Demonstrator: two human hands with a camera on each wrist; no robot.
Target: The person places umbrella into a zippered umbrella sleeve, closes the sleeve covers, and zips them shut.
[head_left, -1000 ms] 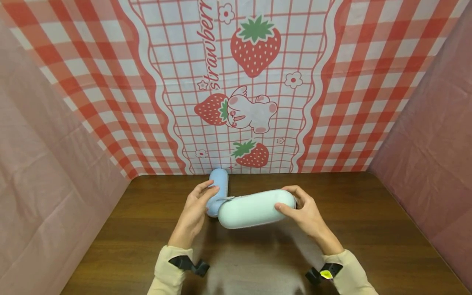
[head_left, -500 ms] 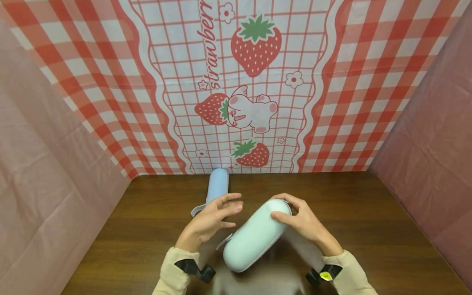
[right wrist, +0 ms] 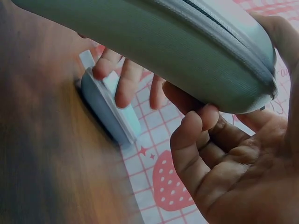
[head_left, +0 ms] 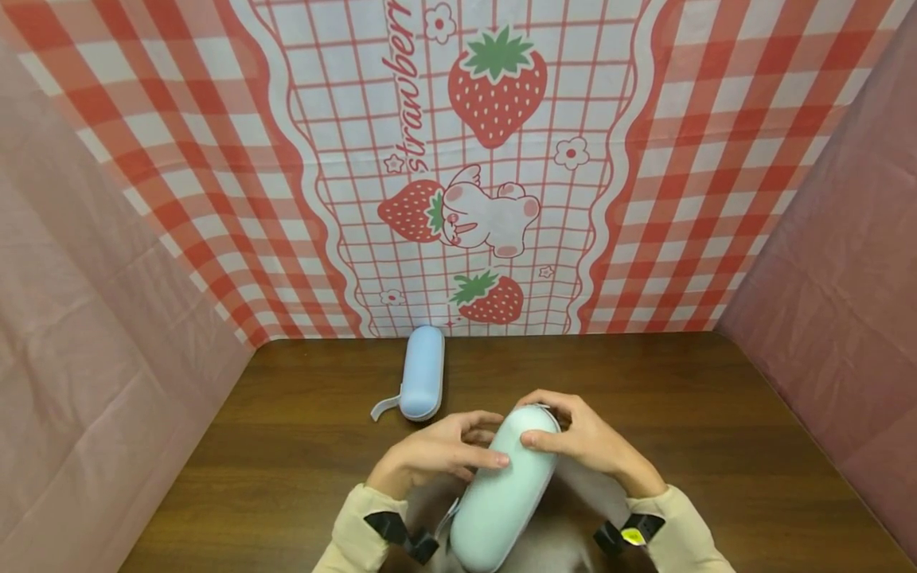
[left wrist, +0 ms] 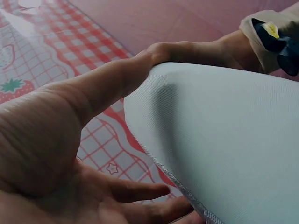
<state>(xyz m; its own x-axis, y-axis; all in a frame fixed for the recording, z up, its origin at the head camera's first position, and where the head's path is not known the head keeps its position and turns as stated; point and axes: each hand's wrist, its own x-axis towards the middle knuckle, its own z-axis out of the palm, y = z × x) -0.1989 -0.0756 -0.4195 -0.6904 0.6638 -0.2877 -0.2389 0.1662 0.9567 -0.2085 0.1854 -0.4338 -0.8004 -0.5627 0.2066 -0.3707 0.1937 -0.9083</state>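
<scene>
A mint-green oblong zip case (head_left: 501, 497) with rounded ends is held tilted above the table, its near end toward the body. My right hand (head_left: 591, 446) grips the upper end, thumb on top and fingers curled round the far side. At its left side is my left hand (head_left: 447, 454), the thumb lying over the top surface. The other left fingers (right wrist: 126, 84) extend loosely below the case in the right wrist view. A zipper seam (right wrist: 219, 23) runs along the case, and a pale strap (head_left: 447, 517) hangs at its left.
A light-blue zip case (head_left: 423, 372) with a grey strap (head_left: 385, 407) lies on the brown wooden table (head_left: 301, 446) near the back edge. A strawberry-print cloth (head_left: 494, 103) rises behind, with pink cloth walls (head_left: 824, 263) on both sides.
My left hand has left the blue case and moved right to the green case. The green case has swung from nearly crosswise to steeply slanted, nearer the body, still in my right hand.
</scene>
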